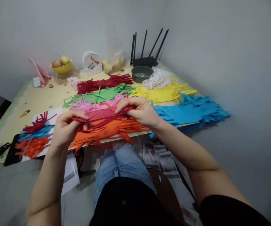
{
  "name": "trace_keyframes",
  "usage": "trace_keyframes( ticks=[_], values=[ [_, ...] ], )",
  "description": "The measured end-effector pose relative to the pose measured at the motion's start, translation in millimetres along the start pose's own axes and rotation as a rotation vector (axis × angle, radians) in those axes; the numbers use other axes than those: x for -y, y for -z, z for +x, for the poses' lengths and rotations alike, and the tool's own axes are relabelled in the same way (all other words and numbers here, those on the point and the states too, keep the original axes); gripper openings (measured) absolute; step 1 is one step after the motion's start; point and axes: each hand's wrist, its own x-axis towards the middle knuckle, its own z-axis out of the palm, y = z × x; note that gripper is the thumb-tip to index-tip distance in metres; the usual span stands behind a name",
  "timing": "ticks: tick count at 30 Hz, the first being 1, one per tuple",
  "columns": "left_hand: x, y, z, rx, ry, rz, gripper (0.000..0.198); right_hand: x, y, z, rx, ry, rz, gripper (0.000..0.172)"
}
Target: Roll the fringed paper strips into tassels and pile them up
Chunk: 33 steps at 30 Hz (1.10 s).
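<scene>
A strip of dark red tissue paper (102, 115) is stretched between my two hands above the table's front edge. My left hand (66, 127) pinches its left end, and my right hand (135, 110) pinches the right end. Just beneath lies a pile of orange fringed paper (104, 129). Behind the strip are pink fringed paper (88, 104), green fringed paper (102, 94) and dark red fringed paper (102, 83). Blue fringed paper (184, 110) and yellow fringed paper (160, 93) lie to the right. What the strip hides of the pink and orange piles cannot be seen.
A bundle of white string (157, 78) sits beside a dark round tin (141, 74). Behind stands a black router (145, 61). A yellow fruit bowl (62, 67) is at the back left. Small multicoloured fringes (35, 135) lie on white paper near a black phone-like slab (12, 153).
</scene>
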Motion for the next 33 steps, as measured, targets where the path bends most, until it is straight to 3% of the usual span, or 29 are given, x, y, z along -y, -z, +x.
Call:
trace_keyframes(
  ticks=[6, 8, 10, 12, 14, 16, 20, 25, 33],
  values=[
    [-9.9, 2.4, -6.2, 0.04, -0.093, 0.28, 0.014, 1.4, 2.3, 2.2, 0.07, 0.002, -0.006, 0.023],
    [-12.7, -1.0, -7.0, 0.031, -0.117, 0.382, 0.022, 5.9, -0.6, 1.7, 0.038, -0.002, -0.122, 0.026],
    [-14.1, -5.8, -7.2, -0.022, -0.125, 0.501, 0.028, 10.9, -4.3, 0.3, -0.012, 0.007, -0.279, 0.017],
    [-14.3, -9.9, -7.0, -0.083, -0.132, 0.599, 0.022, 14.7, -6.9, -1.4, -0.041, 0.038, -0.396, 0.018],
    [-13.8, -11.9, -6.4, -0.078, -0.11, 0.656, 0.017, 16.3, -7.5, -2.9, -0.037, 0.051, -0.466, 0.02],
    [-13.5, -11.8, -5.5, -0.033, -0.071, 0.676, 0.019, 16.0, -6.4, -3.8, -0.029, 0.042, -0.48, 0.01],
    [-14.7, -10.9, -5.5, -0.012, -0.029, 0.57, 0.019, 14.1, -4.1, -3.9, -0.03, -0.029, -0.337, 0.006],
    [-16.0, -14.0, -9.1, -0.003, 0.178, 0.174, 0.026, 13.3, -7.4, -4.1, -0.007, -0.187, 0.036, 0.014],
    [-13.5, -18.8, -10.0, -0.061, 0.162, -0.065, 0.01, 8.0, -5.2, -5.1, -0.01, -0.139, 0.15, 0.018]
  ],
)
